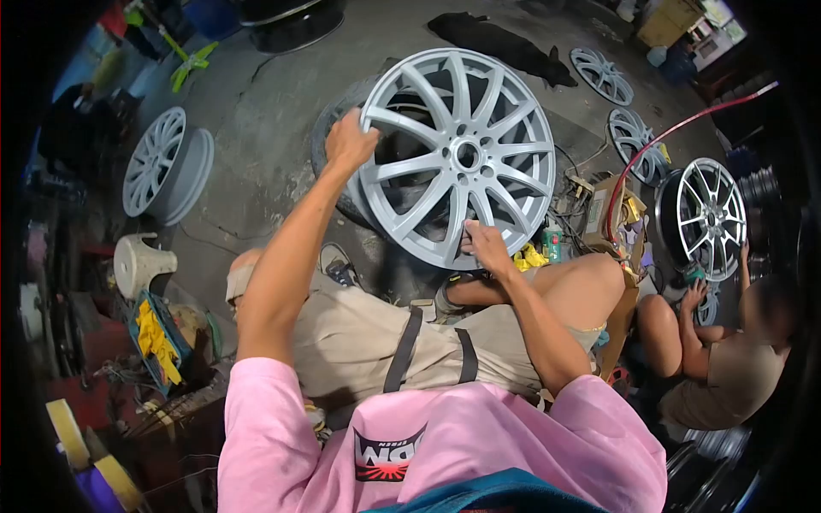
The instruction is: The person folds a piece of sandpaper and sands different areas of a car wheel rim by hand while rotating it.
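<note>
A grey multi-spoke car wheel rim (467, 154) is tilted up in front of me, its face toward me. My left hand (349, 142) is closed around the rim's outer lip at the upper left. At the lower spokes, my right hand (486, 246) has its fingers pressed together against the wheel. Something small and greyish seems to be in those fingers, too little of it visible to name. Behind and under the rim lies a black tyre (329, 137), partly hidden.
A black dog (500, 43) lies on the floor beyond the rim. To the left are another grey rim (158, 162) and a plastic stool (144, 265). A cardboard box (605, 209) stands at right; farther right, a seated person (727, 368) handles a spoked wheel (711, 221).
</note>
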Action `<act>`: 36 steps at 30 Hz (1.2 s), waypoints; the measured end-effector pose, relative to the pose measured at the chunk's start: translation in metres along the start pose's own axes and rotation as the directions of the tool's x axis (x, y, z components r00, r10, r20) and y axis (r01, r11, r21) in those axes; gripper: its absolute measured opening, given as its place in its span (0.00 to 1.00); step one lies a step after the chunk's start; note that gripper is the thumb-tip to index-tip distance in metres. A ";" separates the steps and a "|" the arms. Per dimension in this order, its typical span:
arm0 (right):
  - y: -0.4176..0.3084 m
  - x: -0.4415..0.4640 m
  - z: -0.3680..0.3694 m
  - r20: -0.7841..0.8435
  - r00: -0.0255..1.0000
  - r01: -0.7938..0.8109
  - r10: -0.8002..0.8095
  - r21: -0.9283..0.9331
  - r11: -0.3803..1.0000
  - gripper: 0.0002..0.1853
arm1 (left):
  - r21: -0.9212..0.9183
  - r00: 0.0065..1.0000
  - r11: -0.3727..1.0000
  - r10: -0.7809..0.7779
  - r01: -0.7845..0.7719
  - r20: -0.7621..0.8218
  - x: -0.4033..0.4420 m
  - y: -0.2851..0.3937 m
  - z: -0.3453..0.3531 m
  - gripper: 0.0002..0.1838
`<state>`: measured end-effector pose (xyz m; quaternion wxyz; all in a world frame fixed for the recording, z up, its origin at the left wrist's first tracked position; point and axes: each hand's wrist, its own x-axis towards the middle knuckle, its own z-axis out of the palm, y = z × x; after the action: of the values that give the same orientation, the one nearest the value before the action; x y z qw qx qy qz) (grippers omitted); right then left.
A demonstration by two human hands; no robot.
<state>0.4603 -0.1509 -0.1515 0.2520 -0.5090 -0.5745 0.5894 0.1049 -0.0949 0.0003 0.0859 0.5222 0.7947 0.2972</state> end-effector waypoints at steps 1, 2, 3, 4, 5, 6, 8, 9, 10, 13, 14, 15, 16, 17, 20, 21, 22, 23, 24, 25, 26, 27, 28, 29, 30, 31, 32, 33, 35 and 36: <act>-0.005 0.000 -0.008 0.038 0.994 0.113 -0.107 -0.209 0.971 0.28 | -0.007 1.000 1.000 -0.019 0.019 0.000 0.001 0.002 0.002 0.19; -0.041 -0.015 -0.013 0.033 0.936 0.329 -0.351 -0.436 0.838 0.21 | 0.057 1.000 0.998 -0.003 0.002 0.022 0.004 0.004 0.002 0.20; -0.076 -0.027 -0.015 0.049 0.938 0.329 -0.344 -0.443 0.834 0.21 | 0.121 0.999 0.993 0.009 -0.014 0.047 0.007 0.004 0.001 0.20; -0.104 -0.039 -0.012 0.099 0.851 0.458 -0.516 -0.620 0.637 0.18 | 0.158 0.994 0.986 0.046 -0.061 0.096 0.009 0.001 -0.003 0.22; -0.115 -0.046 -0.009 0.184 0.732 0.535 -0.656 -0.751 0.386 0.15 | 0.157 0.994 0.986 0.032 -0.048 0.100 0.005 0.003 -0.009 0.22; -0.110 -0.047 -0.009 0.378 0.700 0.616 -0.606 -0.749 0.245 0.15 | 0.187 0.987 0.980 0.037 -0.066 0.155 0.001 0.007 -0.016 0.21; -0.109 -0.039 -0.011 0.520 0.672 0.652 -0.528 -0.753 0.090 0.16 | 0.265 0.964 0.959 0.027 -0.100 0.266 -0.005 0.009 -0.026 0.25; -0.109 -0.031 -0.010 0.642 0.634 0.687 -0.431 -0.723 -0.068 0.17 | 0.265 0.965 0.960 0.015 -0.086 0.261 -0.009 0.009 -0.032 0.25; -0.111 -0.013 -0.013 0.641 0.606 0.665 -0.471 -0.733 -0.143 0.18 | 0.296 0.944 0.952 -0.030 -0.074 0.329 -0.012 0.011 -0.036 0.28; -0.125 0.029 -0.009 0.526 0.735 0.542 -0.427 -0.835 -0.096 0.17 | 0.332 0.901 0.942 -0.099 -0.052 0.422 -0.018 0.010 -0.046 0.35; -0.122 0.022 -0.007 0.529 0.735 0.544 -0.425 -0.834 -0.097 0.17 | 0.298 0.900 0.952 -0.071 -0.068 0.431 -0.018 0.006 -0.051 0.34; -0.117 0.012 -0.006 0.566 0.696 0.610 -0.442 -0.791 -0.053 0.18 | 0.262 0.899 0.962 -0.046 -0.078 0.436 -0.018 0.001 -0.059 0.33; -0.116 0.002 -0.003 0.605 0.650 0.675 -0.460 -0.737 -0.016 0.18 | 0.219 0.891 0.968 0.007 -0.120 0.455 -0.016 -0.006 -0.070 0.31; -0.114 -0.009 -0.003 0.616 0.643 0.683 -0.455 -0.730 -0.025 0.18 | 0.215 0.894 0.971 -0.001 -0.106 0.448 -0.015 -0.012 -0.079 0.31; -0.102 -0.008 -0.010 0.720 0.534 0.752 -0.444 -0.644 -0.140 0.16 | 0.083 0.912 0.988 0.084 -0.128 0.401 -0.018 -0.007 -0.111 0.29; -0.115 0.003 -0.012 0.696 0.628 0.692 -0.348 -0.704 -0.159 0.13 | 0.083 0.908 0.988 0.087 -0.132 0.410 -0.022 -0.006 -0.111 0.29; -0.128 0.015 -0.008 0.632 0.685 0.636 -0.362 -0.761 -0.127 0.11 | 0.052 0.895 0.990 0.096 -0.131 0.436 -0.025 -0.006 -0.110 0.29; -0.137 0.025 -0.003 0.570 0.731 0.579 -0.375 -0.809 -0.100 0.10 | 0.022 0.885 0.992 0.101 -0.124 0.454 -0.027 -0.007 -0.112 0.28; -0.123 0.031 -0.001 0.581 0.668 0.624 -0.466 -0.778 -0.075 0.08 | 0.032 0.879 0.985 0.137 -0.170 0.456 -0.035 -0.007 -0.113 0.27; -0.114 0.028 0.001 0.585 0.664 0.628 -0.465 -0.775 -0.078 0.08 | 0.032 0.881 0.986 0.133 -0.165 0.453 -0.043 -0.006 -0.120 0.27; -0.102 0.019 -0.002 0.661 0.595 0.731 -0.457 -0.681 -0.034 0.08 | 0.038 0.855 0.982 0.144 -0.188 0.498 -0.049 -0.008 -0.127 0.26; -0.095 0.006 -0.004 0.727 0.517 0.819 -0.451 -0.574 0.013 0.09 | 0.040 0.825 0.977 0.155 -0.210 0.544 -0.055 -0.008 -0.135 0.26; -0.102 -0.014 0.000 0.750 0.562 0.814 -0.349 -0.576 0.072 0.10 | 0.008 0.808 0.974 0.185 -0.228 0.560 -0.058 -0.011 -0.143 0.24; -0.107 -0.013 -0.003 0.748 0.568 0.811 -0.343 -0.581 0.076 0.10 | 0.002 0.804 0.974 0.187 -0.228 0.565 -0.060 -0.010 -0.149 0.24; -0.111 -0.006 -0.007 0.737 0.555 0.802 -0.385 -0.598 0.012 0.10 | 0.043 0.809 0.982 0.128 -0.186 0.574 -0.061 -0.005 -0.154 0.24; -0.116 0.004 -0.011 0.726 0.537 0.788 -0.430 -0.614 -0.052 0.11 | 0.089 0.813 0.985 0.068 -0.146 0.578 -0.061 -0.002 -0.155 0.24; -0.124 0.019 -0.015 0.670 0.629 0.712 -0.393 -0.701 -0.055 0.12 | 0.090 0.828 0.981 0.096 -0.173 0.552 -0.062 -0.002 -0.153 0.24; -0.136 0.018 -0.008 0.584 0.675 0.640 -0.451 -0.767 -0.036 0.12 | 0.092 0.827 0.980 0.095 -0.175 0.555 -0.063 -0.005 -0.150 0.24; -0.107 0.009 -0.001 0.604 0.647 0.675 -0.466 -0.738 -0.019 0.11 | -0.008 0.827 0.977 0.184 -0.212 0.531 -0.064 -0.013 -0.144 0.24; -0.099 -0.009 0.003 0.610 0.624 0.706 -0.488 -0.708 0.018 0.12 | -0.015 0.828 0.978 0.183 -0.206 0.530 -0.065 -0.010 -0.148 0.24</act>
<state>0.4320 -0.1390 -0.0573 0.0865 -0.2004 -0.9751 0.0384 0.0592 -0.2115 0.1028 0.2594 0.6635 0.6892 0.1322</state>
